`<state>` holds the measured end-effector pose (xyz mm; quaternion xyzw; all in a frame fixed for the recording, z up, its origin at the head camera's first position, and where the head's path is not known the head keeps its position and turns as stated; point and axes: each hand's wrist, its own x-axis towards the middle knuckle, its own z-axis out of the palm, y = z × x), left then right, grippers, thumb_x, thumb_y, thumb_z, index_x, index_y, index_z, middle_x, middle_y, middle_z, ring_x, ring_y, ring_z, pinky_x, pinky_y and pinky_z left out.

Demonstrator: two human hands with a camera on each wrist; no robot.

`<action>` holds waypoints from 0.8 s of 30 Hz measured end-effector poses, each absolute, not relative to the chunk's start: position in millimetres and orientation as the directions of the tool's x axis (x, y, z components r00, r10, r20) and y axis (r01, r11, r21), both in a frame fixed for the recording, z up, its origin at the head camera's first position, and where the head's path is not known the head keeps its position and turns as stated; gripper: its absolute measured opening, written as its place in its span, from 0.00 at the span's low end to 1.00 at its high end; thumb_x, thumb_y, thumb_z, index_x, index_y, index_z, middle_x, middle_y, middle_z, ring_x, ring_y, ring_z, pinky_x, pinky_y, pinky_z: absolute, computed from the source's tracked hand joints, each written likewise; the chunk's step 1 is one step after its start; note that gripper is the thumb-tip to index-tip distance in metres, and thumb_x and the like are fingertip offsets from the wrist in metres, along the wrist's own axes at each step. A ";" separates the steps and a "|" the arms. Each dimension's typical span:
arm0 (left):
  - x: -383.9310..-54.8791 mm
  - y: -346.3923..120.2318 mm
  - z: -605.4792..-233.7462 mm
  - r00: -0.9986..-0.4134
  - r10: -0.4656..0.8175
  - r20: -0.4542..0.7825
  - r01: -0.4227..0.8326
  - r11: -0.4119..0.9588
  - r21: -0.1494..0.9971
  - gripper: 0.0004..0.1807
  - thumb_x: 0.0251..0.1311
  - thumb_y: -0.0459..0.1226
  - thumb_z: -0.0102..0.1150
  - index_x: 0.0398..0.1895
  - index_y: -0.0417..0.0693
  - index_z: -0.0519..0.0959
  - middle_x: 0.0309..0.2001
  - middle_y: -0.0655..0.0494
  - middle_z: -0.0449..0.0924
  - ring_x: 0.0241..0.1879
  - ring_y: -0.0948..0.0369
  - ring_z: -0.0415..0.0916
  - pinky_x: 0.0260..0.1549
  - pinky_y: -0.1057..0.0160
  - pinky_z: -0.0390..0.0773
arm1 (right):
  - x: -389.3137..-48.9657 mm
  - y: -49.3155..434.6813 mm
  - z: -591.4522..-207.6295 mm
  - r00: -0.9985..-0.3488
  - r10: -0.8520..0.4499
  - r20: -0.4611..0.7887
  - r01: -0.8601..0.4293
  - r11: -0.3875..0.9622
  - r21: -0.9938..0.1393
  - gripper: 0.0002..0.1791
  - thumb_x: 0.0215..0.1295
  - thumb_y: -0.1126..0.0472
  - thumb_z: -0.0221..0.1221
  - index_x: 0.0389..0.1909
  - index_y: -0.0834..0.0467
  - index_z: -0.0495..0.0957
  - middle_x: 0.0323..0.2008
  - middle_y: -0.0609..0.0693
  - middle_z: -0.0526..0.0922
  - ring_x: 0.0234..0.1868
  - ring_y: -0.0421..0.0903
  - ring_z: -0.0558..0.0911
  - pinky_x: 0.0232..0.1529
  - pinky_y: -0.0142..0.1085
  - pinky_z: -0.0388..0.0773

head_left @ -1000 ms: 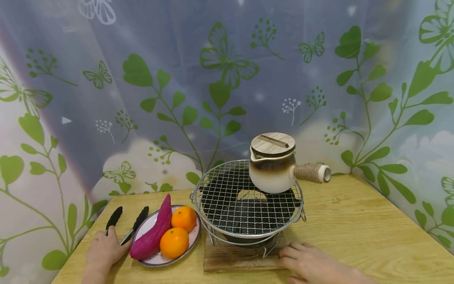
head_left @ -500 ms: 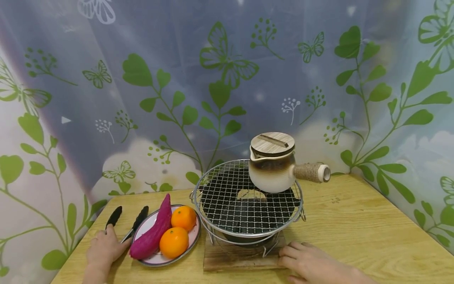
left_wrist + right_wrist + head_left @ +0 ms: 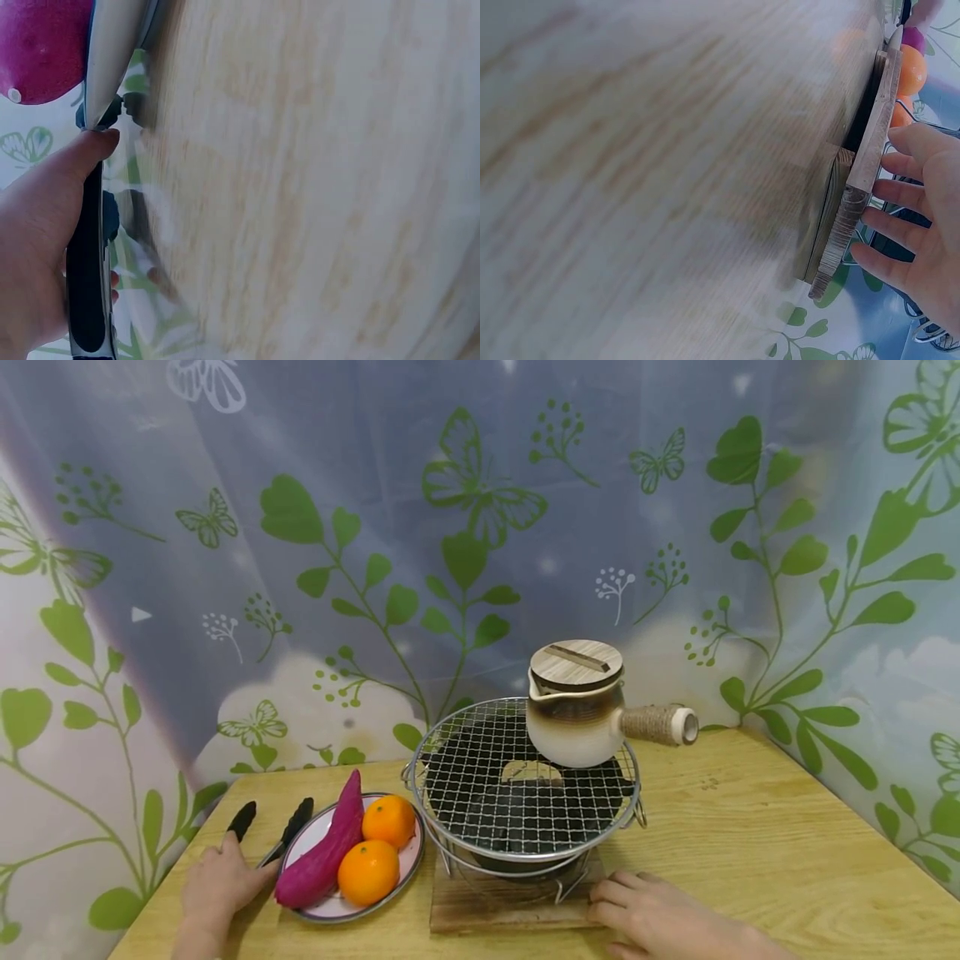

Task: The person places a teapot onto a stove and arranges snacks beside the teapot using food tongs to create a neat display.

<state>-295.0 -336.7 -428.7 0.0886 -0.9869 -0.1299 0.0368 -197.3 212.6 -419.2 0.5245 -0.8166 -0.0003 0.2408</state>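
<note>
My left hand [image 3: 225, 881] grips a pair of metal tongs [image 3: 90, 262] with black tips, fingers along one arm and thumb on the other. In the head view both black tips [image 3: 298, 822] point away from me, spread apart. Just right of them, a plate [image 3: 333, 912] bears a purple sweet potato [image 3: 322, 856] and two oranges [image 3: 368, 872]. My right hand [image 3: 652, 914] lies with extended fingers at the right end of a wooden board [image 3: 502, 906]; the right wrist view shows its fingertips at the board's edge. Above the board stands a round grill with a wire mesh [image 3: 517, 810].
A lidded clay pot [image 3: 577, 727] sits on the mesh at the back right, its rope-wrapped handle [image 3: 654, 724] pointing right. The wooden table [image 3: 787, 843] extends to the right. Behind it hangs a curtain [image 3: 555, 510] printed with leaves and butterflies.
My left fingers have crept slightly forward along the tongs, covering the metal below the left tip. The right hand, plate, grill and pot stay where they were.
</note>
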 end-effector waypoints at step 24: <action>-288.7 -338.3 -419.8 -0.957 -0.253 0.142 -0.201 0.932 0.303 0.62 0.42 0.65 0.60 0.64 0.24 0.48 0.52 0.17 0.55 0.49 0.24 0.56 0.45 0.34 0.63 | -198.3 211.7 -418.5 -0.321 -0.866 0.383 -0.853 0.440 0.280 0.17 0.52 0.50 0.64 0.43 0.50 0.77 0.42 0.43 0.76 0.40 0.40 0.74 0.33 0.31 0.74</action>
